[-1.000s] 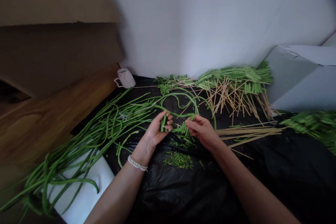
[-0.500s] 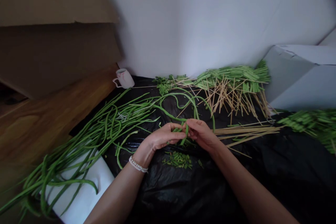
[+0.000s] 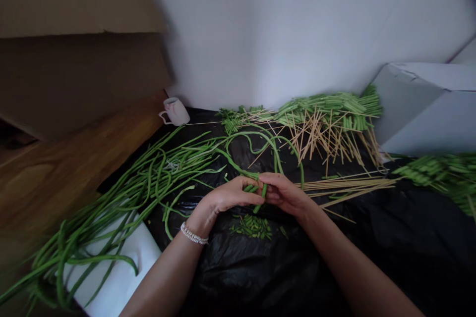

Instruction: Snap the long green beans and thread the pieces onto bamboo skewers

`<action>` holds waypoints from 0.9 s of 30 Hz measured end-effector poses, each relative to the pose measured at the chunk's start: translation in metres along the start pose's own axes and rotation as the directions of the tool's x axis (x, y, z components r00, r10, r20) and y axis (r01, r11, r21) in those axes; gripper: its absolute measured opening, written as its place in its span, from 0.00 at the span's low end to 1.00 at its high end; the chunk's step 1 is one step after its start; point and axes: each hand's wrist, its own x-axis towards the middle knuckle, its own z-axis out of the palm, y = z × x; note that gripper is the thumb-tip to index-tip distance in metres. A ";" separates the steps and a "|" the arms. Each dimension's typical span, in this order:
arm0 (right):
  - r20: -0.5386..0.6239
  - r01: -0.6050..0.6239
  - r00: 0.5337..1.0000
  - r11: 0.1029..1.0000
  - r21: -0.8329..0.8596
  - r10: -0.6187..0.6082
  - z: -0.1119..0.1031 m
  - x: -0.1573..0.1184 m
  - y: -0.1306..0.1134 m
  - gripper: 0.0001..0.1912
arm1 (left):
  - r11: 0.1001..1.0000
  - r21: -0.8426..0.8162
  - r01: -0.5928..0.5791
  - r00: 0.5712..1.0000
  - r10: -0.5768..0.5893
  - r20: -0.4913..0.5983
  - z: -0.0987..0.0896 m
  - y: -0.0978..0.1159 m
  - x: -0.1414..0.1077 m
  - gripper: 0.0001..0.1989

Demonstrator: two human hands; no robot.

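My left hand (image 3: 235,193), with a beaded bracelet on its wrist, is closed around short cut pieces of green long bean (image 3: 250,188). Touching it from the right, my right hand (image 3: 283,192) pinches a long bean (image 3: 264,190) between thumb and fingers. Both hands meet above the black plastic sheet (image 3: 245,272). Just below them lies a small heap of short bean bits (image 3: 253,226). Whole long beans (image 3: 174,158) spread out to the left, some curling up behind my hands. To the right of my right hand lie loose bamboo skewers (image 3: 349,185).
Skewered bean pieces (image 3: 330,104) are piled against the wall, their sticks pointing toward me. Another green pile (image 3: 442,173) lies at the right, near a white box (image 3: 427,109). A white mug (image 3: 174,112) stands at the back left, beside a cardboard box (image 3: 82,74).
Both hands have sunk slightly, still together. The bean between the right hand's fingertips has shifted a little. The piles and skewers around have not moved.
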 end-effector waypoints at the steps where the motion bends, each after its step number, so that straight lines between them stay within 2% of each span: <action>1: 0.004 0.026 1.000 1.000 -0.014 -0.026 0.000 0.000 0.000 0.16 | 1.000 -0.011 0.003 1.000 -0.003 0.000 -0.001 0.000 0.000 0.15; 6: 0.025 0.126 0.992 0.991 -0.050 -0.125 -0.003 -0.001 -0.001 0.15 | 0.993 -0.119 0.002 1.000 -0.004 -0.018 -0.005 -0.001 -0.001 0.15; 11: 0.020 0.185 0.983 0.976 -0.118 -0.184 -0.004 -0.001 0.001 0.14 | 0.993 -0.120 -0.016 0.996 0.005 -0.091 -0.008 -0.004 0.001 0.17; 13: 0.037 0.177 0.984 0.978 -0.106 -0.174 -0.004 -0.001 0.002 0.13 | 0.994 -0.103 -0.018 0.993 0.006 -0.117 -0.008 -0.006 0.001 0.18; 16: 0.040 0.127 0.991 0.991 -0.037 -0.126 -0.002 0.000 0.005 0.11 | 0.999 -0.051 -0.013 0.998 0.009 -0.070 -0.006 -0.004 0.001 0.16; 22: 0.010 0.111 0.994 0.993 0.043 -0.111 0.003 0.002 0.008 0.17 | 0.997 0.065 -0.047 0.998 0.049 -0.031 -0.003 0.004 -0.002 0.13; 27: 0.032 0.142 0.989 0.990 0.014 -0.142 0.002 0.002 0.008 0.12 | 0.996 0.079 -0.044 0.994 0.052 -0.101 -0.005 0.002 -0.002 0.14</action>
